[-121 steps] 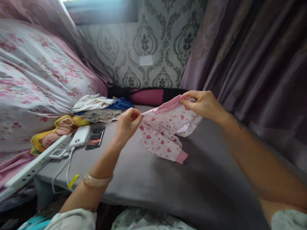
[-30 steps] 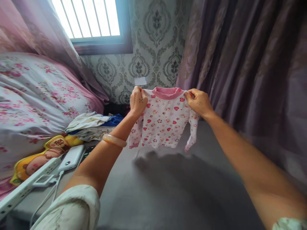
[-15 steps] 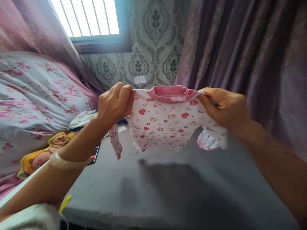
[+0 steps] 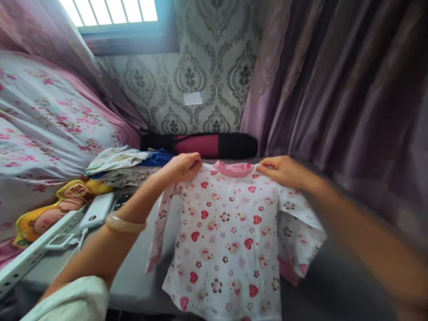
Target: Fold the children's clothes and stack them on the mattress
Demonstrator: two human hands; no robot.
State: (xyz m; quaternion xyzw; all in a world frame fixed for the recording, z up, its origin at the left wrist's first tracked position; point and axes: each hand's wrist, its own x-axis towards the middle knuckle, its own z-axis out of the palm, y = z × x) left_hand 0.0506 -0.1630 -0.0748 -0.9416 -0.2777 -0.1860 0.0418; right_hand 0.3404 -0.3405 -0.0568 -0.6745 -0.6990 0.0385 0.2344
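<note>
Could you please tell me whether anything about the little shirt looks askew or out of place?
Mostly tidy: the left hand and right hand pinch the shoulders of the baby shirt, spread flat on the grey surface. Only the sleeve under the right hand looks odd, bunched and folded over, while the other lies straight.

Both hands point(image 4: 183, 168) point(image 4: 280, 171) pinch the heart-print top point(image 4: 230, 236) at its shoulders.

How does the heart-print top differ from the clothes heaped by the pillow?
The heart-print top is spread open, held at its shoulders by the left hand and right hand; the clothes pile lies stacked, untouched. The top is white with red hearts; the pile cream and blue. Both rest on the grey surface.
</note>
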